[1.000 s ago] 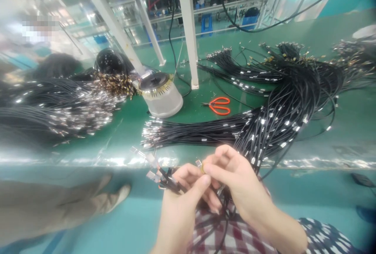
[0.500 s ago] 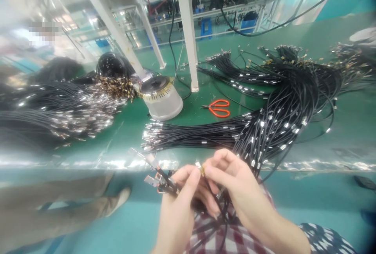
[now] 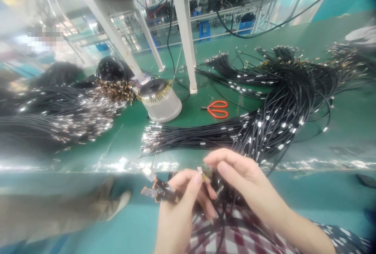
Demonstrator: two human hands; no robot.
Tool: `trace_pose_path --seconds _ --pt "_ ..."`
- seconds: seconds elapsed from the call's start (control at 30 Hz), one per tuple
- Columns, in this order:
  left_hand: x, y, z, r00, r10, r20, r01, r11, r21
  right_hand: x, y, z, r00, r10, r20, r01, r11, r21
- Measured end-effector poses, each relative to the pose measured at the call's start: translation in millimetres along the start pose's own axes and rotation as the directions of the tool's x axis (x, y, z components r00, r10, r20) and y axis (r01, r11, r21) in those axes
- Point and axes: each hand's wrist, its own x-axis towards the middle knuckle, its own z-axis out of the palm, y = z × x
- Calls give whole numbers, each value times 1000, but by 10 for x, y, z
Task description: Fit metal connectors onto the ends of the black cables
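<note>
My left hand is closed round several black cables, pinching one cable's small metal end between thumb and forefinger. Other cable ends with metal and orange-edged connectors stick out past the left side of that hand. To its right, my right hand hangs with thumb and fingers parted, near the pinched end but apart from it, and nothing shows in its fingers. Black cables run down from the hands over the checked cloth on my lap.
On the green bench lie a large bundle of black cables with silver tags, orange-handled scissors and a pale round dispenser. More cables are heaped at left. White posts rise from the bench. Someone's leg shows below left.
My right hand has let go of the metal cable end and moved slightly right, its fingers now parted. My left hand still pinches the end. The view has shifted slightly.
</note>
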Motion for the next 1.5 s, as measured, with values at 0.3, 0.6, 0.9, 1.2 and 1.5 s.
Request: trace_pose_path --seconds 0.3,0.6,0.9,1.2,1.5 --pt "-10 -7 -6 1000 -29 12 29 999 -17 64 -128 -21 997 -53 51 58 992 -116" --pt "9 -21 -2 996 -81 -36 76 989 -124 85 -55 44 996 -88 17 90 976 -196" --pt "-40 -110 20 996 -26 -89 10 985 -170 159 9 100 982 67 177 -80 995 65" --pt "-30 -75 3 997 -24 -75 14 990 -141 57 50 198 997 -75 -32 77 994 77" --pt "-35 -93 -12 996 -31 -85 21 992 -122 197 80 116 916 113 384 -286 856 431"
